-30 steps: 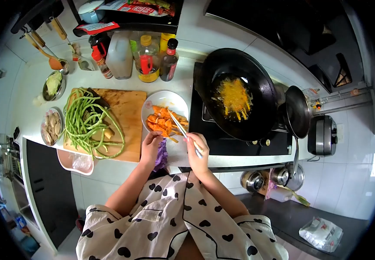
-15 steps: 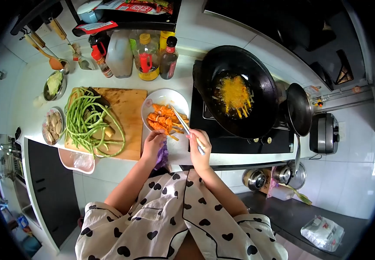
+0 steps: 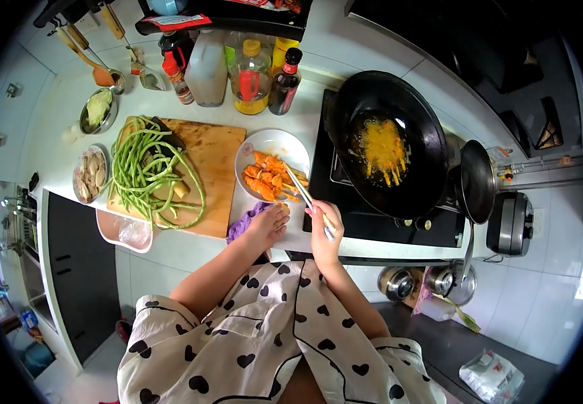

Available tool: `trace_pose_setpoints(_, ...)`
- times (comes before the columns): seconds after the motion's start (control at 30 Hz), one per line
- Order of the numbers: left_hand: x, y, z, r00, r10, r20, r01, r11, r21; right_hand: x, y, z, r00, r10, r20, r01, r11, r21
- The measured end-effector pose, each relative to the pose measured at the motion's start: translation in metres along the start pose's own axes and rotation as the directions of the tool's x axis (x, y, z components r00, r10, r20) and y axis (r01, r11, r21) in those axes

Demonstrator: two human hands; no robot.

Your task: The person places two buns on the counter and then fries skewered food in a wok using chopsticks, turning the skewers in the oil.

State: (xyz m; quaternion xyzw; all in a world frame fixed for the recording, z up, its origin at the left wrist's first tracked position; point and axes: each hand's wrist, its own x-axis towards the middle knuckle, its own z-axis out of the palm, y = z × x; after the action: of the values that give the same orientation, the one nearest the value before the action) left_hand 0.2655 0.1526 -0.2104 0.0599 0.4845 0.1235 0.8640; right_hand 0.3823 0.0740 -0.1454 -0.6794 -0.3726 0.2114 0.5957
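Note:
My right hand [image 3: 325, 227] is closed around a pair of chopsticks [image 3: 299, 182], whose tips touch orange-coated pieces [image 3: 264, 176] in a white plate [image 3: 250, 145]. Several thin sticks poke out from these pieces toward me. At the plate's near edge my left hand [image 3: 269, 227] has its fingers curled together, close to the stick ends; what they hold, if anything, is hidden. A crumpled purple cloth [image 3: 241, 223] lies beside that hand. To the right, similar orange food [image 3: 383, 149] bubbles in oil inside a black wok [image 3: 426, 121].
Green long beans [image 3: 140, 168] lie on a wooden cutting board [image 3: 221, 158] to the left. Bottles [image 3: 285, 84] line the back wall. A small pan [image 3: 478, 182] sits right of the wok. A bowl [image 3: 108, 121] and a plate of pale pieces [image 3: 89, 178] stand far left.
The view has shifted, so the counter appears farther right. My left hand has moved right and toward me along the plate's edge, uncovering more purple cloth. My right hand still holds the chopsticks.

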Motion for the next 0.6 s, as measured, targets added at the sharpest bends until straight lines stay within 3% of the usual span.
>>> trace_pose_setpoints(0.23,-0.035,0.010,0.012,0.972,0.235,-0.018,-0.233,0.970,0.067,0.000,-0.004,-0.003,1.000,-0.005,-0.007,0.005,1.000,0.019)
trace_pose_setpoints(0.6,-0.044,0.000,0.011,0.969,0.248,-0.017,-0.246,0.966,0.078,-0.001,-0.008,-0.005,1.000,0.004,0.007,-0.004,1.000,0.016)
